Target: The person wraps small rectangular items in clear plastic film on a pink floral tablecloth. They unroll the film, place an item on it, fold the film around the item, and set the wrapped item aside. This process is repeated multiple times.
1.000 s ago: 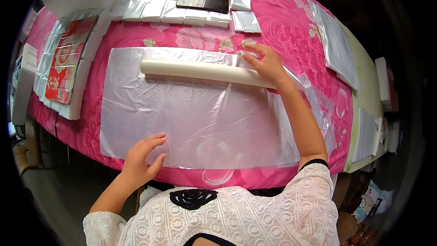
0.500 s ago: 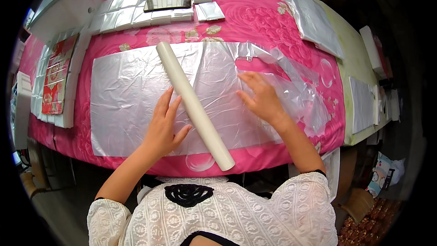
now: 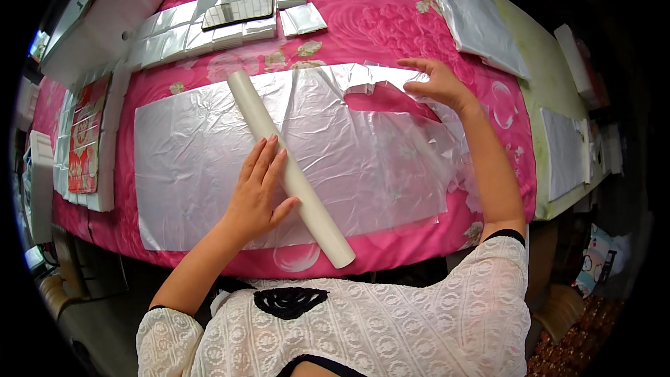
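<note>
Left hand: open, not wrapped around anything; the left hand (image 3: 258, 192) lies with its fingertips over the pale tube (image 3: 308, 202), thumb out by its near side. My guess is the light touch stops it rolling.
Right hand: also open, thumb and fingers well apart; the right hand (image 3: 441, 89) is over the far right end of the film. Can't tell if it's touching, but I see no pinch.
Tube: right under the left fingertips, slanting from beyond that hand down toward the body, near end past the film's edge. Seems handy as a weight too.
Plastic film: the clear plastic film (image 3: 188, 167) runs under the left hand and across toward the right one, pretty flat on the left, probably because the table gives it room. Near the right hand it's crumpled, with a gap showing pink cloth (image 3: 391, 28).
Beyond the left hand: rows of small silvery packets (image 3: 171, 43) with a phone (image 3: 237, 12) on top, likely parked there to keep it off the film.
Left of the left hand: a red printed piece (image 3: 87, 132) on more white packs (image 3: 105, 188).
Past the right hand: folded plastic (image 3: 478, 24), seemingly set aside for space.
</note>
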The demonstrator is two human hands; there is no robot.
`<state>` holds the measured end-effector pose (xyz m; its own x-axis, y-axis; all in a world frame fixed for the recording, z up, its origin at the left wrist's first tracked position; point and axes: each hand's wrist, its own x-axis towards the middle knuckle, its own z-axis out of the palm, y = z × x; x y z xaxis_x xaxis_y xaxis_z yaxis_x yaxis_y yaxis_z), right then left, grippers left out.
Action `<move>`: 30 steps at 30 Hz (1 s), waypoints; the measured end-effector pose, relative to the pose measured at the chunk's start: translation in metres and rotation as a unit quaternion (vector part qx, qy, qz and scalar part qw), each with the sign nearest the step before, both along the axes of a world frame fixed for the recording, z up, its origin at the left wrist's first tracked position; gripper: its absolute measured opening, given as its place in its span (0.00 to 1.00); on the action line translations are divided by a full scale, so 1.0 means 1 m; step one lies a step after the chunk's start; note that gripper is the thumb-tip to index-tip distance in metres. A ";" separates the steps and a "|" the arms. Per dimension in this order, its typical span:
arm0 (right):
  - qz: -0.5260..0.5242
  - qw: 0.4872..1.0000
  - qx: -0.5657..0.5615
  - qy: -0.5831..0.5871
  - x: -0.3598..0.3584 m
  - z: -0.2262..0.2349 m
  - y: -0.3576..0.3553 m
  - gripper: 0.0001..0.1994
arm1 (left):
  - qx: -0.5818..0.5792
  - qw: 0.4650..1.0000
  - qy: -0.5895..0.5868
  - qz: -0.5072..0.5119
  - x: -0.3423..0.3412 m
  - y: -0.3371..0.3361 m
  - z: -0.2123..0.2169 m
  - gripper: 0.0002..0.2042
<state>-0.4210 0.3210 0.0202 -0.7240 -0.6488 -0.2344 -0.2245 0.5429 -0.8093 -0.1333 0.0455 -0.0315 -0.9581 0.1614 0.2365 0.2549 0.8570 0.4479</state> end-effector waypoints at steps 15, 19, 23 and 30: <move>0.093 0.744 -0.572 -0.334 -0.048 0.005 0.115 0.43 | -0.024 1.000 -0.009 -0.007 -0.009 0.003 0.001 0.35; -0.106 0.700 -0.596 -0.379 -0.067 -0.015 0.163 0.28 | -0.027 1.000 -0.006 -0.009 -0.011 0.005 0.002 0.35; -0.201 0.636 -0.607 -0.432 -0.086 -0.055 0.217 0.14 | -0.026 1.000 -0.006 -0.010 -0.014 0.007 0.001 0.35; -0.579 0.521 -0.594 -0.201 -0.083 -0.070 0.234 0.10 | -0.025 1.000 -0.007 -0.007 -0.013 0.007 0.001 0.34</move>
<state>-0.5041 0.5553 -0.0499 -0.8387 0.3080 -0.4491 0.0145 -0.8118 -0.5837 -0.1468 0.0525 -0.0305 -0.9591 0.1858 0.2137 0.2605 0.8748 0.4085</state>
